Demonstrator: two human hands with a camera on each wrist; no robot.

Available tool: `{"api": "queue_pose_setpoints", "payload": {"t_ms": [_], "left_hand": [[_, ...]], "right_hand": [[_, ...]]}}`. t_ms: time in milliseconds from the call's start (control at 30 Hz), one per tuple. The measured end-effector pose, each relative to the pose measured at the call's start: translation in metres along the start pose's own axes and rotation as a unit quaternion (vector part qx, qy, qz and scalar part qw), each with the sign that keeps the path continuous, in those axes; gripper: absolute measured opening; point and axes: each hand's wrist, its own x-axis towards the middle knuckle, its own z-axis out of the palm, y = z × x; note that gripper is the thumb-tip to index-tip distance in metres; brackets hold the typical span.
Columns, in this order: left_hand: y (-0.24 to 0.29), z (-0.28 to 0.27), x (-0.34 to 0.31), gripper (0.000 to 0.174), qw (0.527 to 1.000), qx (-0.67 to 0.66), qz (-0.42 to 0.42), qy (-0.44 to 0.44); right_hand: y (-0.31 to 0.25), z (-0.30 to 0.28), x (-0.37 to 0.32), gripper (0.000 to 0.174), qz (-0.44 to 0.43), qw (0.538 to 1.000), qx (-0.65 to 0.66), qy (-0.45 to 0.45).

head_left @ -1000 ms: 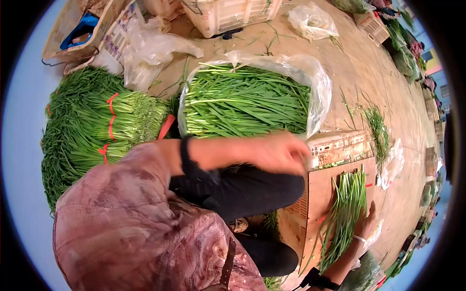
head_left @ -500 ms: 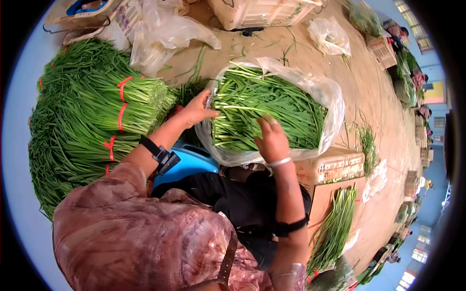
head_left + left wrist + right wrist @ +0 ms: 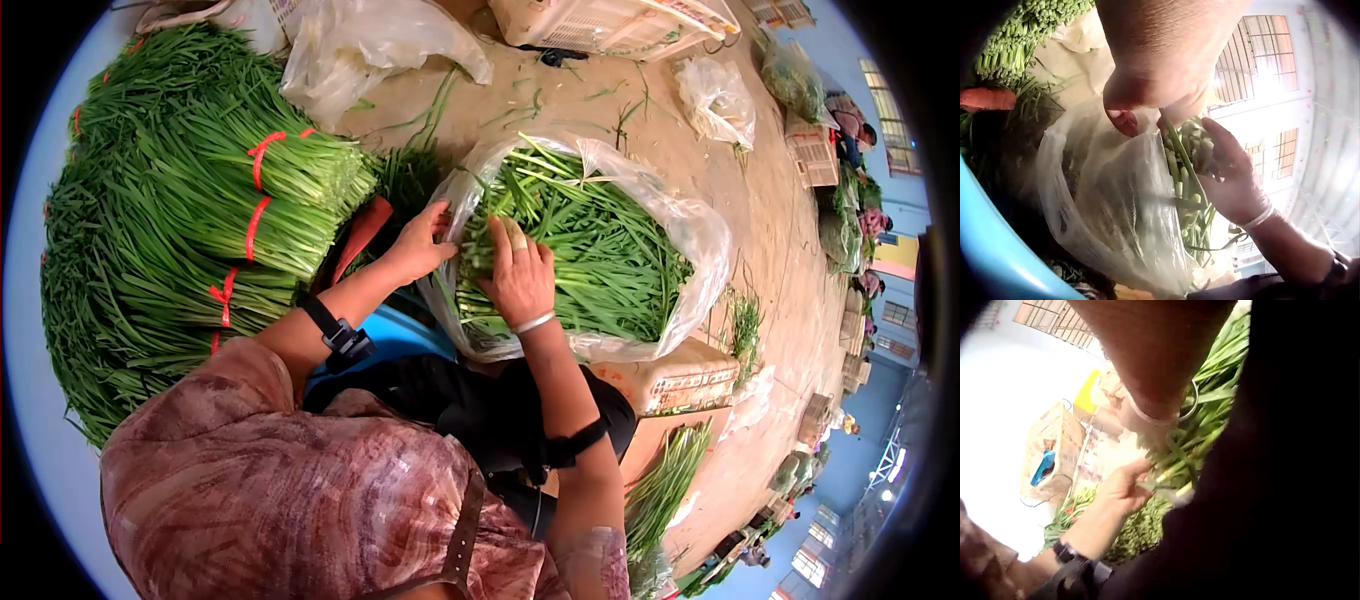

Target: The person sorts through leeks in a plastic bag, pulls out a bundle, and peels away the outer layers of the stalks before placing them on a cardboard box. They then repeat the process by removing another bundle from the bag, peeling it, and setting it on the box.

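A clear plastic bag [image 3: 700, 290] lined out wide holds a thick layer of garlic chives [image 3: 610, 260]. At its left side my left hand [image 3: 418, 248] grips the bag's edge between thumb and fingers, close to the cut stem ends. My right hand [image 3: 522, 275], with a ring and a bracelet, reaches over the near-left part and holds a clump of stems. In the left wrist view, the right hand [image 3: 1232, 172] curls round the pale stem ends [image 3: 1194, 147], beside the bag's wall [image 3: 1141, 194]. The right wrist view is largely dark, with the left hand [image 3: 1124, 490] near the stems.
Chive bundles with red ties [image 3: 200, 190] are piled at the left. Something blue [image 3: 400, 325] stands by my knees. Loose chives [image 3: 670, 480] lie on a board at the right. Crates [image 3: 610, 25] and plastic bags [image 3: 385, 50] are on the floor beyond.
My right hand has come from the loose chives on the board to the bag, then left to the stem ends. The left hand has swung back to the bag's left edge. The view has shifted.
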Motion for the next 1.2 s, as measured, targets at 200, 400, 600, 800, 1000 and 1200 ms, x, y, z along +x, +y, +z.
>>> {"api": "queue_pose_setpoints", "payload": {"t_ms": [200, 400, 600, 800, 1000, 1200], "left_hand": [[-0.009, 0.0, 0.001, 0.067, 0.996, 0.082, 0.035, -0.009], [-0.003, -0.002, -0.002, 0.063, 0.998, 0.056, 0.026, 0.006], [0.091, -0.01, -0.008, 0.045, 0.905, 0.235, 0.322, 0.149], [0.143, 0.042, 0.094, 0.038, 0.85, 0.358, 0.382, -0.054], [0.113, 0.066, 0.181, 0.055, 0.742, 0.6, 0.171, -0.246], [0.111, 0.06, 0.193, 0.055, 0.69, 0.621, 0.2, -0.312]], "right_hand": [[0.0, -0.008, 0.005, 0.095, -0.001, 0.998, -0.012, -0.061], [0.001, -0.011, 0.007, 0.082, -0.048, 0.994, -0.056, -0.084], [-0.001, -0.011, -0.001, 0.019, -0.066, 0.998, -0.023, 0.007], [-0.003, -0.006, -0.002, 0.033, -0.048, 0.998, -0.03, 0.037], [0.0, 0.003, -0.006, 0.047, -0.016, 0.999, -0.033, 0.019], [-0.002, -0.001, -0.009, 0.036, -0.003, 0.999, -0.008, 0.033]]}}
